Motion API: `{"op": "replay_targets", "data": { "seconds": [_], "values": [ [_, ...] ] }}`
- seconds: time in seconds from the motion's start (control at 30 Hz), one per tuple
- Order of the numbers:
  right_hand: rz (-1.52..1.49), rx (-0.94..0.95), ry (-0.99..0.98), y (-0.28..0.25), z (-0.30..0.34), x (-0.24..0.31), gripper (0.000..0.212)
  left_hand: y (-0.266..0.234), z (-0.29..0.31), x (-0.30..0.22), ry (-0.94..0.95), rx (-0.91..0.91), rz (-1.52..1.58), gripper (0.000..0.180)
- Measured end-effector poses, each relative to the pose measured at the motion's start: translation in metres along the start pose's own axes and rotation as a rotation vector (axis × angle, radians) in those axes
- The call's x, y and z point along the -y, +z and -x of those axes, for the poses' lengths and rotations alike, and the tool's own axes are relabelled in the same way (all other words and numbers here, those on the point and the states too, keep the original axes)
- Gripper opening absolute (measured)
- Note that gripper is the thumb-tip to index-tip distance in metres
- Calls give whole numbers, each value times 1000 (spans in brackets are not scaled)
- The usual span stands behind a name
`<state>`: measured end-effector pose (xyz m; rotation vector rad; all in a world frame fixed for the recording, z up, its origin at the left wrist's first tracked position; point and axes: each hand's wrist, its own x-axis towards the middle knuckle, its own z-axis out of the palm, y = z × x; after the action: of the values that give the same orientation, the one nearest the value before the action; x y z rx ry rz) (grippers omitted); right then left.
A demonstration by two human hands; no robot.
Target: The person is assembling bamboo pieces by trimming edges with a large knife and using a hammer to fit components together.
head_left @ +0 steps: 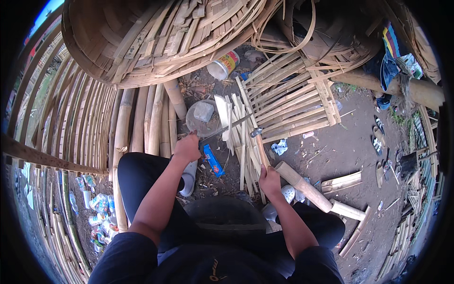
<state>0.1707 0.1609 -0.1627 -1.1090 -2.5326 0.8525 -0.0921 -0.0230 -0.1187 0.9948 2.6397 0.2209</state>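
Observation:
My left hand (pixel 187 147) is closed around the grip end of a long machete (pixel 226 128). Its thin dark blade slants up to the right, across a pile of split bamboo strips (pixel 242 150). The machete's handle is hidden in my fist. In my right hand (pixel 270 181), fingers wrapped round the wooden handle, is a hammer (pixel 259 144). Its metal head lies over the right side of the strips, just below the blade tip. Whether blade or hammer head touches the strips I cannot tell.
A bamboo slat frame (pixel 288 97) lies beyond the strips. A bucket (pixel 193 118) holding a grey block stands left of them. Large woven baskets (pixel 156 42) hang over the far side. Bamboo poles (pixel 153 120) line the left; a thick bamboo piece (pixel 302 186) lies right. A blue wrapper (pixel 213 161) lies near my foot.

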Motion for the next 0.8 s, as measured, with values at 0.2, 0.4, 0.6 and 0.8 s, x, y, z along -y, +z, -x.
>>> {"op": "replay_targets", "data": {
  "seconds": [0.2, 0.4, 0.6, 0.8],
  "values": [
    [-47, -46, -44, -20, 0, 24, 38, -4, -1, -9, 54, 47, -29, 27],
    [-29, 7, -59, -18, -3, 22, 40, -7, 0, -13, 78, 48, -53, 28],
    [-15, 28, -59, -14, -6, 24, 41, -11, 10, -22, 20, 13, -24, 28],
    [-27, 36, -59, -16, -8, 27, 42, -5, 5, -17, 20, 65, 7, 36]
  ]
}}
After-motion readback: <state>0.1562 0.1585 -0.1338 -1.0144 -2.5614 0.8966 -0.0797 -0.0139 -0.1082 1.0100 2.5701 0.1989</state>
